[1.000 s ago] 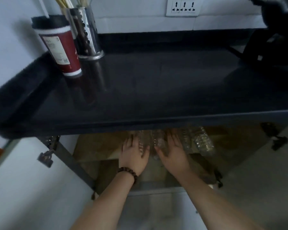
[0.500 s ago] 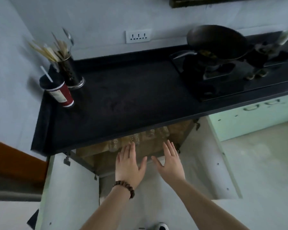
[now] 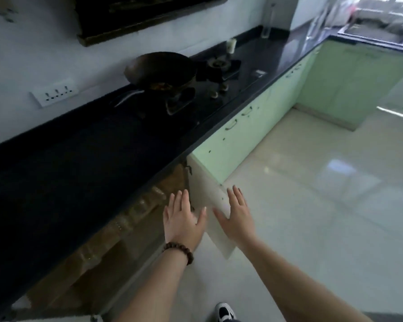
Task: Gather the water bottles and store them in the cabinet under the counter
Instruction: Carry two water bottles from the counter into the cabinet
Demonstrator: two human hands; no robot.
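Note:
Several clear water bottles (image 3: 135, 212) stand in a row on the wooden shelf of the open cabinet (image 3: 96, 270) under the black counter (image 3: 79, 163); the counter edge hides their tops. My left hand (image 3: 183, 220), with a bead bracelet on the wrist, hovers flat and empty in front of the cabinet opening. My right hand (image 3: 236, 216) is spread and empty over the open white cabinet door (image 3: 209, 194). Neither hand touches a bottle.
A dark wok (image 3: 161, 68) sits on the gas hob (image 3: 219, 66) further along the counter. Pale green cabinet fronts (image 3: 249, 126) run to the right. Glossy tiled floor (image 3: 323, 194) lies to the right. A shoe (image 3: 223, 311) shows at the bottom.
Both hands drew back out of the cabinet, away from the bottles. The view rose and swung right, so the cup and utensil holder left the frame.

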